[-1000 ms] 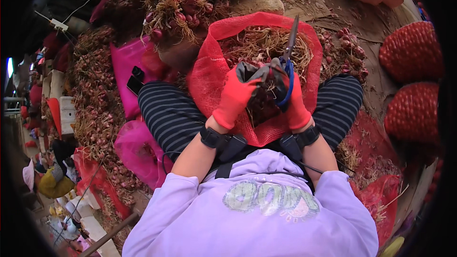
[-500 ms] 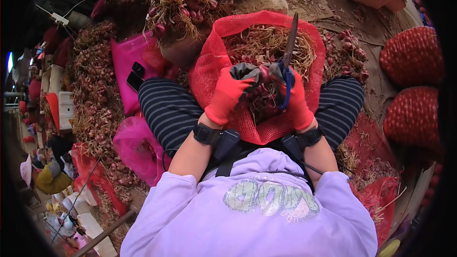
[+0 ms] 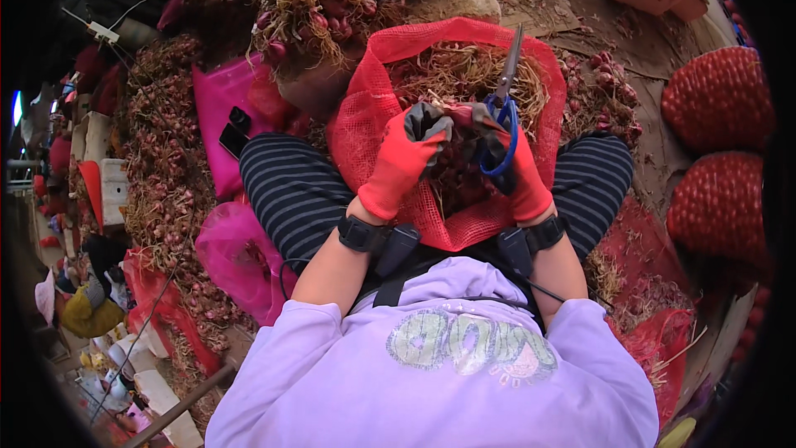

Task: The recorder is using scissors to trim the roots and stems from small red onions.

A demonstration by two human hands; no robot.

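Both my hands wear red gloves with dark grey fingertips. My left hand (image 3: 405,156), fingers curled in, grips one end of a small pinkish shallot (image 3: 456,110). My right hand (image 3: 516,162) is closed on scissors with blue handles (image 3: 497,170), their blades pointing away from me, and its fingertips touch the shallot's other end. Both hands are over a red mesh sack (image 3: 373,75), rolled open between my crossed legs. Inside it lie more shallots and a heap of dry, straw-coloured roots and stalks (image 3: 473,66). Its contents under my hands are partly hidden.
Bunched shallots (image 3: 323,21) are piled beyond the sack, and a long heap of shallots (image 3: 166,174) runs along the left. Two full red mesh sacks (image 3: 717,99) stand at the right. A pink mesh bag (image 3: 240,253) lies by my left leg. A black phone-like object (image 3: 235,133) rests on pink plastic.
The scissors have turned slightly in my right hand, so the blue handles show more. The shallot between my fingertips now lies more sideways, and my hands stay over the sack.
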